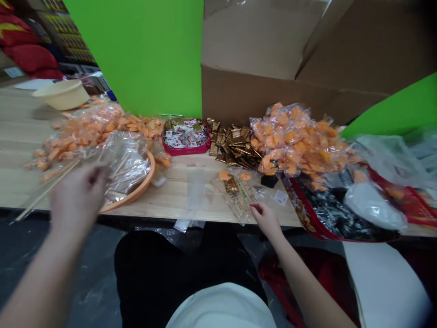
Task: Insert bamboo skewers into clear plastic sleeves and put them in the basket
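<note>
My left hand (79, 191), blurred, is over the left edge of an orange basin (149, 180) full of clear plastic packets (128, 159) with thin sticks. Its fingers are curled, and whether they hold anything is smeared. A long stick (48, 189) lies left of it. My right hand (268, 218) is at the table's front edge, thumb and forefinger pressed together at the lower right of a group of clear packets with sticks (241, 196); what lies in the pinch is too small to name. Flat clear bags (196, 191) lie between my hands.
A pink tray of small printed sachets (187, 134), gold sachets (235, 143) and bagged orange pieces (297, 136) line the back. A red tray with black packets (337, 209) is at right. A cream bowl (63, 94) stands far left; a green panel (153, 54) and cardboard (252, 91) rise behind.
</note>
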The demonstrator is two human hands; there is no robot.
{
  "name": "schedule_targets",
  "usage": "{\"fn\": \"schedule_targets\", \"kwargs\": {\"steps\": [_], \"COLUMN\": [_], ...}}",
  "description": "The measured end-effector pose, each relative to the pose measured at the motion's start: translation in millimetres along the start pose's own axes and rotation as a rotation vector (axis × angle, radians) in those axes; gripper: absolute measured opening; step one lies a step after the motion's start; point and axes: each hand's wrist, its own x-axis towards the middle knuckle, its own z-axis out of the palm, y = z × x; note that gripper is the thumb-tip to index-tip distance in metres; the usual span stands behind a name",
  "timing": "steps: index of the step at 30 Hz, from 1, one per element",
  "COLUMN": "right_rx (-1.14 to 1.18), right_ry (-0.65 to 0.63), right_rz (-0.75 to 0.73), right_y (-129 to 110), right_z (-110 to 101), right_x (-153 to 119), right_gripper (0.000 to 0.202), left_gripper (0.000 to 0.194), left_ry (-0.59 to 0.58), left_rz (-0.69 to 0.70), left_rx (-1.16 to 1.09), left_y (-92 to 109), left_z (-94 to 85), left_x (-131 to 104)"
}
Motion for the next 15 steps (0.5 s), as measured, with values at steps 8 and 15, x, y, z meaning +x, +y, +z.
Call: {"fn": "schedule_targets", "kwargs": {"steps": [8,15], "right_rx": [-0.188,-0.109], "right_ry": [0.025,-0.174], "right_rz": [0.147,0.211], "right_y": [13.4,17.4], "right_z": [20.5,26.4], "right_x": [49.3,54.4], "right_gripper": [0.014,0.018], "left_gripper": [0.033,0.041], "left_ry": [0.033,-0.302], "left_rz": [0.497,0.453], "left_rx": [-0.09,-0.013], "left_y": [18.3,49.1], "left_z": [89.5,203.1], "left_x": [-23.7,-136.2]}}
